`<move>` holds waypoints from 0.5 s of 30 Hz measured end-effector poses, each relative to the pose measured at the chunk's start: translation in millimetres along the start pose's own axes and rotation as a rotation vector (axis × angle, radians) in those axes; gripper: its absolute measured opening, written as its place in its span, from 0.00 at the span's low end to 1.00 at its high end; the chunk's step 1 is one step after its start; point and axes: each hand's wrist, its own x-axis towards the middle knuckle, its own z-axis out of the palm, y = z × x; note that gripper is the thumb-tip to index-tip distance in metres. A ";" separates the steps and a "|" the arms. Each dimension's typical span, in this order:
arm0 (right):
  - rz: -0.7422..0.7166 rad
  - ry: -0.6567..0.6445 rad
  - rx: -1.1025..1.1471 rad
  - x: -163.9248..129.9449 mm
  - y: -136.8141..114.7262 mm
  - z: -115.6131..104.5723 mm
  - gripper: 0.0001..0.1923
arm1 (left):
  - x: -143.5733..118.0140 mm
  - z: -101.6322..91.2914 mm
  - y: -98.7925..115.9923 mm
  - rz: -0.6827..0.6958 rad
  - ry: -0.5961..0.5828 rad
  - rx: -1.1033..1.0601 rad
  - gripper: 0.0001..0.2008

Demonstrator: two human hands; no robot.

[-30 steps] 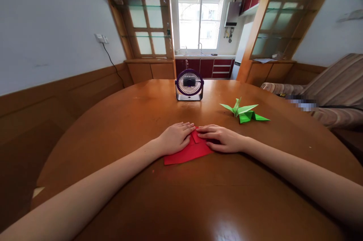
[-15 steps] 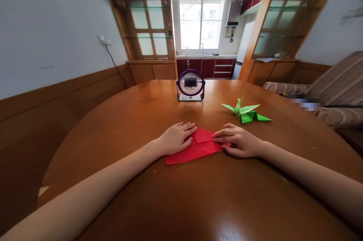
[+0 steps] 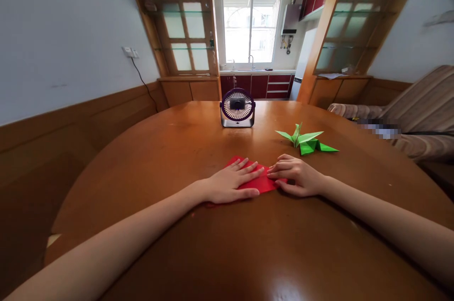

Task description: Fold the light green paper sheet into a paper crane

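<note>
Two hands | left hand (image 3: 232,181) flat, hiding most red paper (image 3: 263,183) | right hand (image 3: 296,176) loosely curled, pinning its edge

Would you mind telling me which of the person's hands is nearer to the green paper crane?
The right hand is nearer, just in front of the green paper crane. The left hand lies flat on the red paper, farther left.
</note>
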 end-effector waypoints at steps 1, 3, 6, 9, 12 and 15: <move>-0.004 0.004 0.003 -0.4 -0.2 0.0 0.13 | -0.1 -2.4 -3.2 -0.015 -0.009 -0.010 0.32; -0.008 0.013 0.006 -0.8 -0.5 0.1 0.13 | -0.4 -5.9 -11.3 -0.062 -0.028 -0.009 0.33; -0.005 0.024 0.011 -1.8 -0.5 0.5 0.13 | -1.6 -6.3 -25.0 -0.160 -0.032 0.036 0.36; -0.016 0.054 0.020 -4.3 -0.6 0.2 0.12 | -3.0 -3.6 -35.3 -0.188 -0.006 0.077 0.37; -0.023 0.076 0.031 -7.2 -0.9 -1.1 0.10 | -4.2 -1.9 -38.3 -0.175 -0.002 0.105 0.37; -0.028 0.080 0.040 -7.7 -1.2 -2.2 0.10 | -6.3 -2.2 -36.1 -0.175 -0.003 0.116 0.38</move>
